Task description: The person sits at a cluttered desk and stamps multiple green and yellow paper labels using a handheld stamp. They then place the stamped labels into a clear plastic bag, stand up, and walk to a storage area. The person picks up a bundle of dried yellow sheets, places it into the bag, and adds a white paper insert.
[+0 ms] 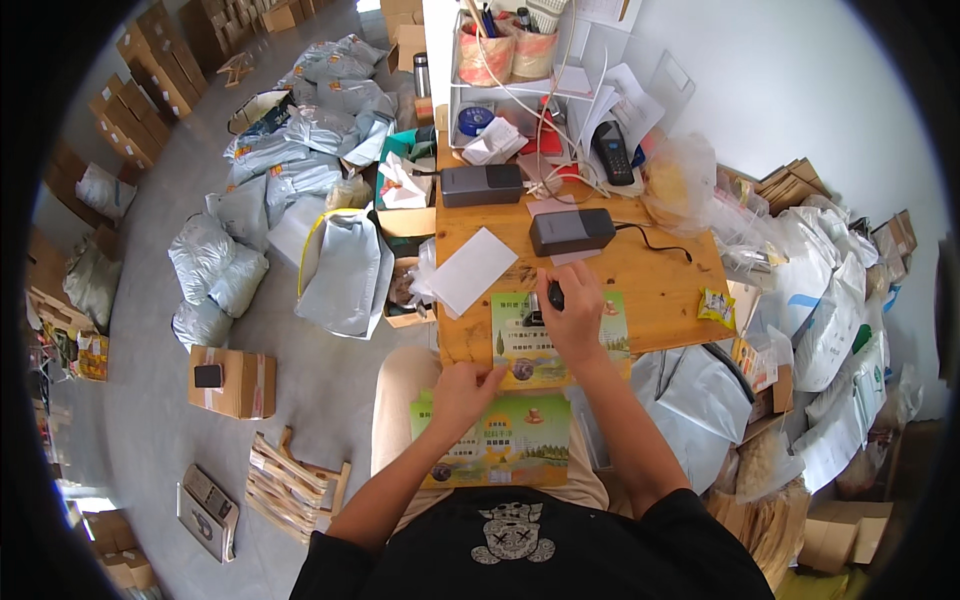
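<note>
Green packets (525, 440) lie across the lap (397, 388); beyond, the left hand (462, 400) touches another packet (525, 352) at the near edge of the table (466, 338), pinching or not I can't tell; the right hand (577, 312) grips a black stamp-like tool (556, 294) over it

Likely packing room or small warehouse. Cartons (130, 120) stacked upper left; grey plastic parcel bags (303, 175) heaped on floor (150, 260), upper left of centre; bulging sacks (825, 300) right; wooden tabletop (675, 305) with papers (475, 272), cabled devices (572, 231).
</note>
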The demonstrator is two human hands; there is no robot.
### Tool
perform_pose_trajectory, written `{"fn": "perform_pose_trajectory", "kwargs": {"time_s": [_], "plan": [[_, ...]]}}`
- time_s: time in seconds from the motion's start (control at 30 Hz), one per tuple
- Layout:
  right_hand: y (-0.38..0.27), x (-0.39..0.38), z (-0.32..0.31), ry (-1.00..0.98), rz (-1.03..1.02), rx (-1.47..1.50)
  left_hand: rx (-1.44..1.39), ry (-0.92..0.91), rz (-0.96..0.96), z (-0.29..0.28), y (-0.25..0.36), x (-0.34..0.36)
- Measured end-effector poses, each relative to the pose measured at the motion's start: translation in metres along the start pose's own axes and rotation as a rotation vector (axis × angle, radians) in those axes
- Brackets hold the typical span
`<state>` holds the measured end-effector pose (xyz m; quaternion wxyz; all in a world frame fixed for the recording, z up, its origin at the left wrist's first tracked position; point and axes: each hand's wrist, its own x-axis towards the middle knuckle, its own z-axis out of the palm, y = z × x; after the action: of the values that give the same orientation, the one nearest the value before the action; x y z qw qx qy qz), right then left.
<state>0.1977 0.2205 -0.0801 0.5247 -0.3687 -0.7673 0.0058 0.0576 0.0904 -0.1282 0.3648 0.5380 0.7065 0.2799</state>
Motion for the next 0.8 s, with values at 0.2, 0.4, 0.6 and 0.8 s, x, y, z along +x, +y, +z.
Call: {"fn": "perform_pose_trajectory", "kwargs": {"time_s": [0.2, 0.4, 0.6, 0.8], "plan": [[-0.027, 0.041, -0.037, 0.051, 0.073, 0.027, -0.191, 0.024, -0.070, 0.007, -0.005, 0.003], [-0.045, 0.052, -0.072, 0.111, 0.095, -0.022, -0.256, -0.003, -0.003, 0.001, -0.018, -0.003], [-0.036, 0.040, -0.085, 0.099, 0.117, -0.064, -0.525, -0.055, -0.095, -0.018, -0.015, -0.030], [-0.032, 0.034, -0.081, 0.085, 0.096, -0.074, -0.557, -0.197, -0.257, -0.052, -0.029, -0.066]]}}
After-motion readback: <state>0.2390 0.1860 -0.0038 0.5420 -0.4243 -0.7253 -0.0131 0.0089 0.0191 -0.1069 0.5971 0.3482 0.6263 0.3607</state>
